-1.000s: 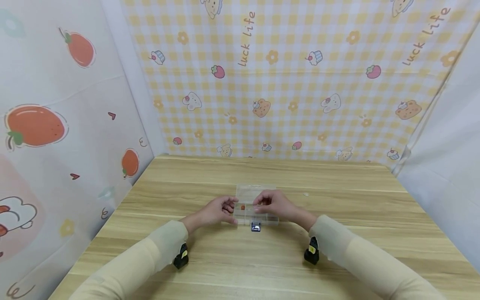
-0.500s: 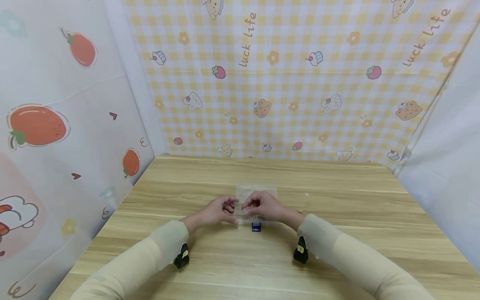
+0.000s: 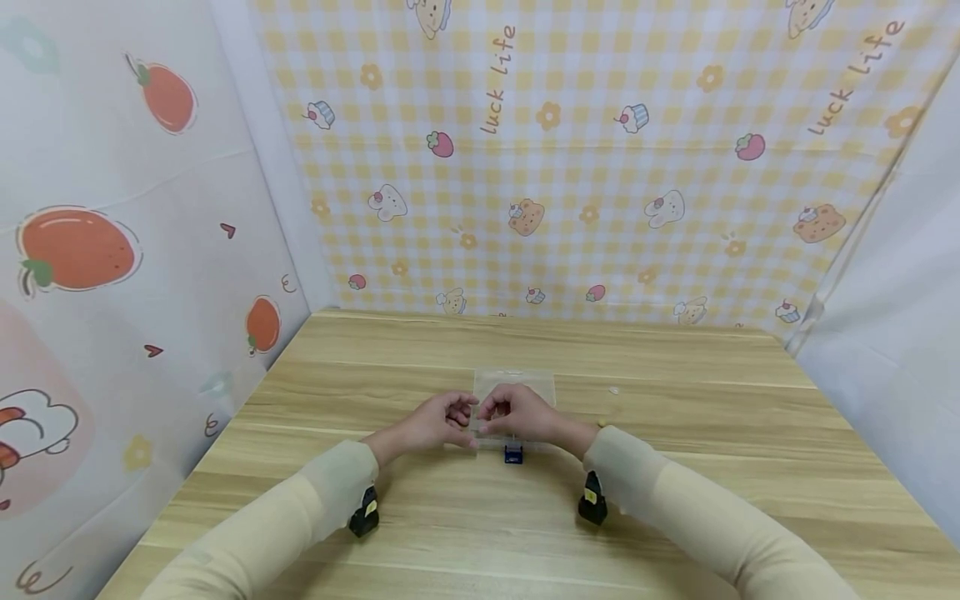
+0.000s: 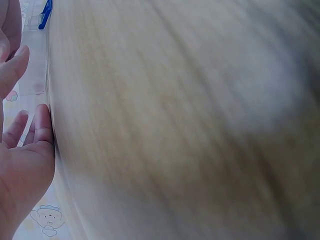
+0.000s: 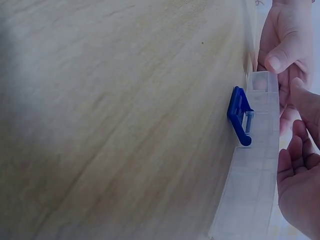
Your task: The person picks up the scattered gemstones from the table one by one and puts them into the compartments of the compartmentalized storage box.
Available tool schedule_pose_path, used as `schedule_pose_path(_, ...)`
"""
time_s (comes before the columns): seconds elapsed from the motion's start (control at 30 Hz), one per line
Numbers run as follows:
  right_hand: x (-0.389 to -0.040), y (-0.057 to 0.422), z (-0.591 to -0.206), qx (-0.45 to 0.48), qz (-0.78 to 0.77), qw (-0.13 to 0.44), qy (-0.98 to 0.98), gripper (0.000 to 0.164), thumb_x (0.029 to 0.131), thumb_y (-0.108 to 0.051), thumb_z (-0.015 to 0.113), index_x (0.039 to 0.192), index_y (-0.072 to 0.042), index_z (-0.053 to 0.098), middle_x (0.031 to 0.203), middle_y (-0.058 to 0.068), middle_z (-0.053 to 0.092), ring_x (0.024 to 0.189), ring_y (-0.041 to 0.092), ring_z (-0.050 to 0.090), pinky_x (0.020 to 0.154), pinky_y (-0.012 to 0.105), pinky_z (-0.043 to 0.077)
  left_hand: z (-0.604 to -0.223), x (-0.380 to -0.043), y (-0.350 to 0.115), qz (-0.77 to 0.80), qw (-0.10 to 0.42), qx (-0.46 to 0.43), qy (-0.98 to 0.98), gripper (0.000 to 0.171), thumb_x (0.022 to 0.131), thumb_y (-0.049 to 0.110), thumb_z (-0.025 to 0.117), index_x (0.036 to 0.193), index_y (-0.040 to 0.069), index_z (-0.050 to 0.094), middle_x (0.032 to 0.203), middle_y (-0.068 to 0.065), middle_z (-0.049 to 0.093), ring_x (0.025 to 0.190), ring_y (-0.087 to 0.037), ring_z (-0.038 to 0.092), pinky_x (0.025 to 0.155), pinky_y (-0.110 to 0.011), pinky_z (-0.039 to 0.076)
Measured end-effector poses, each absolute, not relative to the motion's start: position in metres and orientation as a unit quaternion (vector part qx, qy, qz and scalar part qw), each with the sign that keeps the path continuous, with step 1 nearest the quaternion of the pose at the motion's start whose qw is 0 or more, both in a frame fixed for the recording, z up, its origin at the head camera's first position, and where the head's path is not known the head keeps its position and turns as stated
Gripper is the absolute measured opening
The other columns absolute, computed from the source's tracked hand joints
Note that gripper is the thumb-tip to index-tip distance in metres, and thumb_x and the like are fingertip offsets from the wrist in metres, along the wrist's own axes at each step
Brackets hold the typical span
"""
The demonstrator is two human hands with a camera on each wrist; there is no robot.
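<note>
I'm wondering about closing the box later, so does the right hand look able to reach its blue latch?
Likely yes: the blue latch sticks out from the front of the clear compartment box, nothing appears to block it, and the right hand is close by.

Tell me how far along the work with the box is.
Done: the box is open, its lid back. In hand: the right hand is over the box, its grip unclear; the left hand is at the box's left end. Remaining, probably: closing the lid, as the latch is unfastened.
</note>
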State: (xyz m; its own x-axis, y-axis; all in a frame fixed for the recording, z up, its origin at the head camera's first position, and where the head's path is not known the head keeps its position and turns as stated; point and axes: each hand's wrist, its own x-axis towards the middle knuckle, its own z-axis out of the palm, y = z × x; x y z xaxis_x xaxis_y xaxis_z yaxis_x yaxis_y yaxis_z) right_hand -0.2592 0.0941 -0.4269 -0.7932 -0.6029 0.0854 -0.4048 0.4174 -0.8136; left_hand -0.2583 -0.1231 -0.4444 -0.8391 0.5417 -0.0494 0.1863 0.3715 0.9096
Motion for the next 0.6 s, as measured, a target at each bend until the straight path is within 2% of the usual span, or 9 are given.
schedule_pose_path(0.37, -0.2571, 0.091, -0.4264, -0.313, -0.435, 0.103, 0.838, 0.013, 0.081, -0.011, 0.079, 0.091, -0.007, 0.071, 0.091, 0.005, 0.061, 0.072, 0.013, 0.046, 0.063, 0.023, 0.04, -0.4418, -0.2546, -0.1232, 0.523, 0.177, 0.229, 0.802, 0.069, 0.076, 0.003, 0.082, 0.135, -0.007, 0.046, 0.112, -0.012, 0.054, 0.104, -0.03, 0.053, 0.087, -0.034, 0.047)
schedule_pose_path(0.6, -0.259, 0.0898, -0.4269, -0.316, -0.421, 0.103, 0.844, 0.013, 0.081, -0.011, 0.08, 0.091, -0.009, 0.072, 0.09, 0.003, 0.061, 0.073, 0.013, 0.046, 0.064, 0.023, 0.04, -0.443, -0.2566, -0.1236, 0.524, 0.181, 0.226, 0.801, 0.069, 0.076, 0.004, 0.083, 0.134, -0.006, 0.047, 0.111, -0.011, 0.054, 0.101, -0.025, 0.053, 0.086, -0.032, 0.048)
